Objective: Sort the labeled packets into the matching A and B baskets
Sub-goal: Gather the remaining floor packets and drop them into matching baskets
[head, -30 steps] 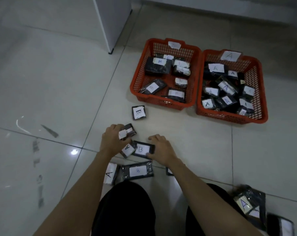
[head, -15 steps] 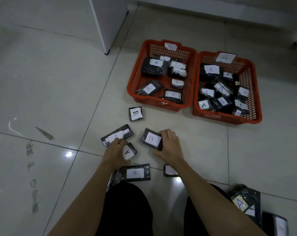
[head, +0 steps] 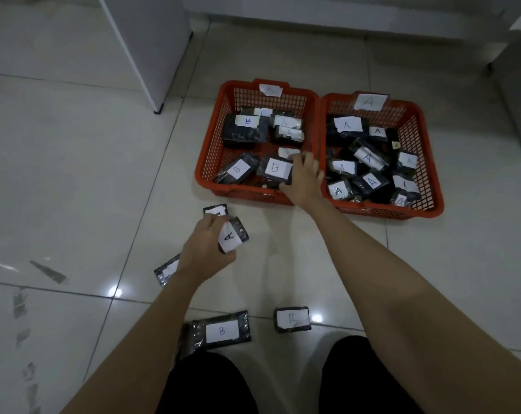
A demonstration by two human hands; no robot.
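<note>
The right hand [head: 302, 182] reaches over the front rim of the B basket [head: 211, 150], fingers and thumb curled round a dark shiny packet [head: 275, 171] with a white paper label marked B, held just above the other B packets inside. The left hand [head: 205, 249] pinches a small black packet [head: 234, 236] wrapped in a white strip marked A, lifted above the floor tiles [head: 74, 174]. The A basket [head: 432, 174], red mesh plastic like its neighbour and touching it, holds a heap of dark A packets. Two B packets [head: 222, 330] lie near the knees
</note>
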